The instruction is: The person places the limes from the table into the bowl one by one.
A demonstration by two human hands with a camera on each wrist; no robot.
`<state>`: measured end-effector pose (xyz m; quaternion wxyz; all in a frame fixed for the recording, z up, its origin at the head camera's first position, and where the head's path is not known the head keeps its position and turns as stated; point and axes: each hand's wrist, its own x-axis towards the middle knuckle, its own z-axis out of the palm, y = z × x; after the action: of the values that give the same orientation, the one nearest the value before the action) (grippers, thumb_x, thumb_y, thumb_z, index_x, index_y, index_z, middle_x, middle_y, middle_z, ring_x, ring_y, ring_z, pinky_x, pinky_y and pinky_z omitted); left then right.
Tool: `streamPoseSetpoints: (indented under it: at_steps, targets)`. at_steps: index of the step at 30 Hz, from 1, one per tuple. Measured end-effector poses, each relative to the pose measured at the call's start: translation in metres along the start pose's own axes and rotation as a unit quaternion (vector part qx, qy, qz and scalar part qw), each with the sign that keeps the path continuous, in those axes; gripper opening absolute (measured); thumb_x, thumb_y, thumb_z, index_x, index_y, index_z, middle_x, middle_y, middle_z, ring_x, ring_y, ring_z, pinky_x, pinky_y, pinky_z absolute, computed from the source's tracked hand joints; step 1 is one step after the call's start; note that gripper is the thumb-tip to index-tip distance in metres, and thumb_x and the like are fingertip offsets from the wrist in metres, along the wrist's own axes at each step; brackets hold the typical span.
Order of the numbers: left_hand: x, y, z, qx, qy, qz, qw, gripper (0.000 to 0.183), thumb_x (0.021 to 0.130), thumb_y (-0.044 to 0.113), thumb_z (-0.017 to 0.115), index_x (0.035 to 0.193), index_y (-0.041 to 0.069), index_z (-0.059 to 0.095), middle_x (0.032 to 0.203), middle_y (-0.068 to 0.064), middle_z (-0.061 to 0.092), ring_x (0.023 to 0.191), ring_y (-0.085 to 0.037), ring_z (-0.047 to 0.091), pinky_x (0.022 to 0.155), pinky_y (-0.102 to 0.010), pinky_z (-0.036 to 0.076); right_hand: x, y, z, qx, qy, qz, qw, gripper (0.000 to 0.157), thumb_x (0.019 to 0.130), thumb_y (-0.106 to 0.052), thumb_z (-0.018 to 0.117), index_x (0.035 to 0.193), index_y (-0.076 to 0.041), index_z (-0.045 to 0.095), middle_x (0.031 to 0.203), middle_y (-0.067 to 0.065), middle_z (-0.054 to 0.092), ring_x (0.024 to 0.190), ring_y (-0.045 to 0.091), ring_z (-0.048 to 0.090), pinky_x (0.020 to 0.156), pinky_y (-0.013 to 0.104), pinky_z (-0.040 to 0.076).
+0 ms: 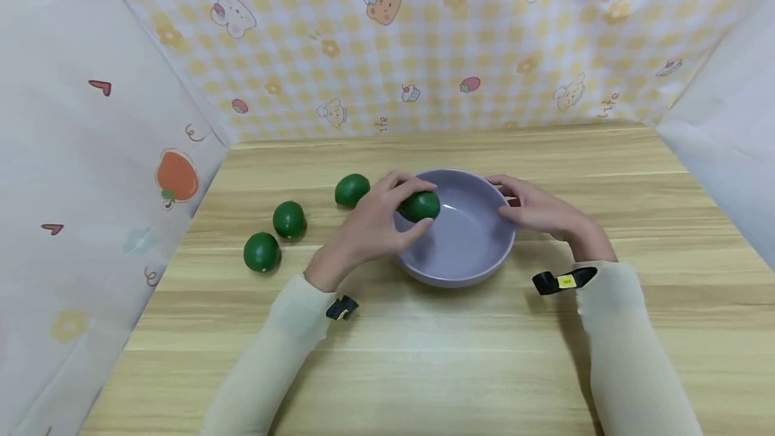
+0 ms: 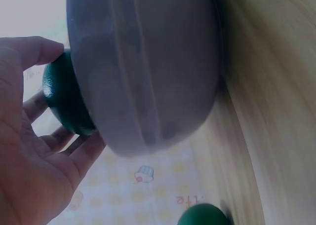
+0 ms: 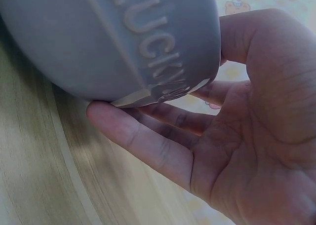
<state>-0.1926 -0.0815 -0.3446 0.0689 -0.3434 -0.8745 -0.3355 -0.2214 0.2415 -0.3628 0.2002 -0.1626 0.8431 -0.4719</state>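
We want the purple bowl (image 1: pixel 466 244), past the middle of the wooden surface (image 1: pixel 448 369), steady: our left hand (image 1: pixel 378 224) pinches a green fruit (image 1: pixel 426 206) at its left rim, best lowered before letting go; our right hand (image 1: pixel 541 210) grips the right rim. Toward the surface's left edge, one loose fruit (image 1: pixel 262 252) and another fruit (image 1: pixel 289 219) show whole; a third fruit (image 1: pixel 351 190), nearer the far edge, is slightly covered by our left hand.

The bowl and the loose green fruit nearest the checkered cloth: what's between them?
In the head view, the left hand is between them, holding another green fruit at the bowl.
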Motion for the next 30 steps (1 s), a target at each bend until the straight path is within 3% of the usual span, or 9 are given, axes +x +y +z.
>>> streamPoseSetpoints:
  at_steps: [7,20,30]
  targets:
    - [0.011,0.005,0.013,0.025,-0.036,0.010,0.9990,0.047,0.097,0.033,0.074,0.140,0.017,0.066,0.136,-0.005,0.060,0.113,-0.018,0.064,0.098,-0.033,0.058,-0.003,-0.001,-0.002,-0.009,0.000,0.001,1.000,0.060,0.104,-0.003,0.050,0.162,-0.009,0.037,0.152,0.027,0.052,0.132,0.042,0.059,0.096,0.038,0.058]
    - [0.011,0.009,0.022,0.059,-0.109,-0.026,0.9919,0.050,0.099,0.038,0.073,0.144,0.019,0.064,0.139,-0.007,0.060,0.123,-0.021,0.060,0.106,-0.038,0.055,0.002,-0.003,-0.001,-0.017,0.000,-0.004,1.000,0.059,0.104,-0.004,0.052,0.161,-0.011,0.039,0.153,0.025,0.051,0.135,0.044,0.056,0.096,0.042,0.059]
    - [0.011,0.010,0.026,0.068,-0.134,-0.034,0.9880,0.055,0.098,0.043,0.075,0.146,0.021,0.063,0.138,-0.004,0.062,0.120,-0.017,0.062,0.106,-0.036,0.055,0.001,-0.002,-0.001,-0.018,0.000,-0.005,1.000,0.059,0.104,-0.004,0.052,0.161,-0.012,0.040,0.152,0.023,0.052,0.136,0.042,0.055,0.099,0.044,0.057]
